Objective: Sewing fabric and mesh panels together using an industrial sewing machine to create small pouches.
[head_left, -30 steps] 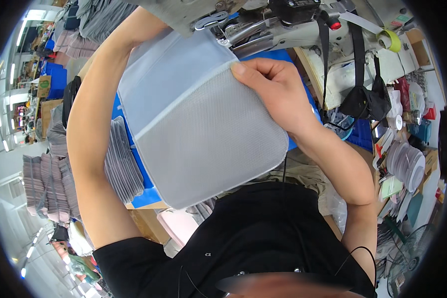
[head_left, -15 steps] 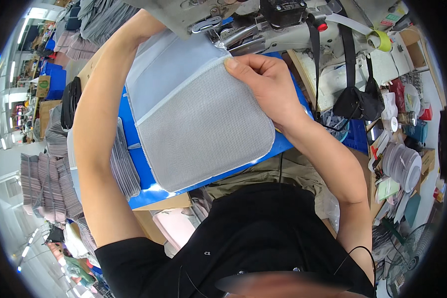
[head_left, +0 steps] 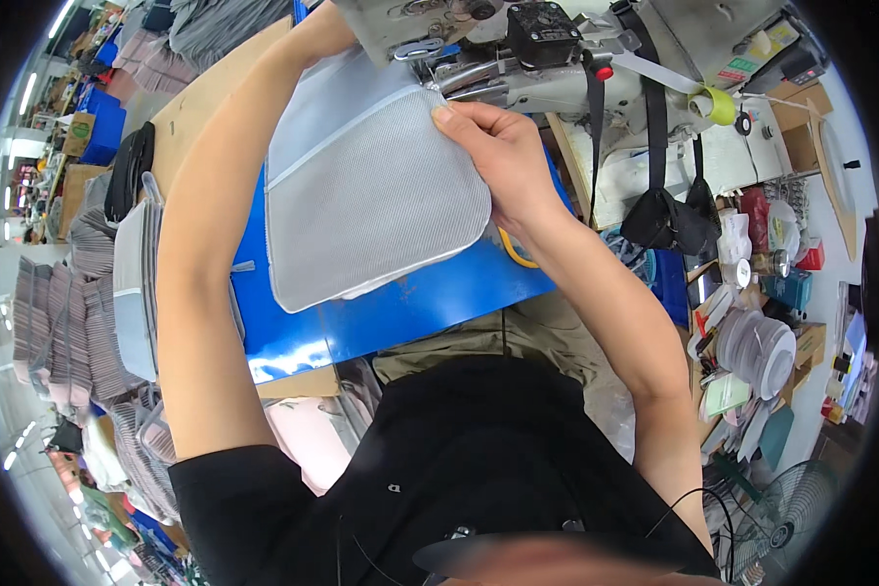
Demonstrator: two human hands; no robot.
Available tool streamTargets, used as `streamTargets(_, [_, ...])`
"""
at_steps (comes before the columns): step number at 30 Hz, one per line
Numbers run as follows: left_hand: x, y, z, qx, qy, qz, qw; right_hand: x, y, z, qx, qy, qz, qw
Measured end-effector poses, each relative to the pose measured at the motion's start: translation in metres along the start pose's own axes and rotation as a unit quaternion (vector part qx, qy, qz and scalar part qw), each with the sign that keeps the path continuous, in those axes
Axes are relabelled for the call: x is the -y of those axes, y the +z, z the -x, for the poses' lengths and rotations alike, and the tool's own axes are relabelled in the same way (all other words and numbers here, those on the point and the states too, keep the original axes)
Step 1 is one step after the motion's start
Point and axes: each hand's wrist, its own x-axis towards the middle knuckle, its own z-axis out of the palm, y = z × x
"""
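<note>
A grey mesh fabric panel [head_left: 361, 205] with pale blue binding lies flat on the blue table surface [head_left: 400, 313] in front of a sewing machine [head_left: 518, 49]. My right hand [head_left: 498, 156] pinches the panel's upper right edge close to the machine's presser foot. My left forearm [head_left: 215, 225] runs up the left side of the panel; the left hand itself is hidden at the top edge behind the fabric and machine.
Stacks of grey and striped fabric pieces [head_left: 117, 264] sit left of my arm. A black strap and pouch [head_left: 664, 215] hang from the machine at right. Rolls of tape [head_left: 752, 347], small boxes and a fan [head_left: 781, 518] crowd the right side.
The mesh panel, held up toward me before, has been lowered flat onto the blue table and slid toward the sewing machine. My right hand moved up with it.
</note>
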Motion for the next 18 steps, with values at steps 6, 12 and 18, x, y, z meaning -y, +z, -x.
streamTargets(6, [-0.065,0.001,0.061,-0.187,-0.136,-0.025,0.972,-0.009,-0.005,-0.005,-0.001,-0.013,-0.010,1.000])
streamTargets(12, [-0.183,0.075,0.183,-0.227,0.127,-0.020,0.965,-0.009,-0.006,-0.011,-0.006,-0.051,-0.012,0.999])
streamTargets(18, [-0.179,0.069,0.189,-0.392,0.062,0.102,0.912,-0.004,-0.005,0.031,-0.020,-0.174,0.235,0.956])
